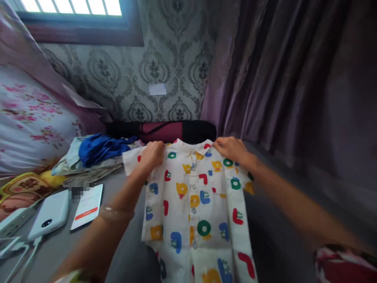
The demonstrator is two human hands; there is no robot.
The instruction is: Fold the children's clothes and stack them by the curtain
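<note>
A white button-up child's garment (194,208) with coloured letter-like prints hangs stretched between my hands, its collar at the top and front facing me. My left hand (154,154) is closed on its shoulder at the left, near the short sleeve. At the other shoulder, beside the collar, my right hand (231,149) pinches the cloth. The lower end runs out of the frame at the bottom. A clear bracelet circles my left wrist.
On the grey surface (120,224) at left lie a lit phone (87,206), a white power bank (50,215) with cables, and a power strip (16,221). Behind them is a clothes pile (101,149). A maroon-and-black roll (165,131) lies along the wall; curtains (265,70) hang at right.
</note>
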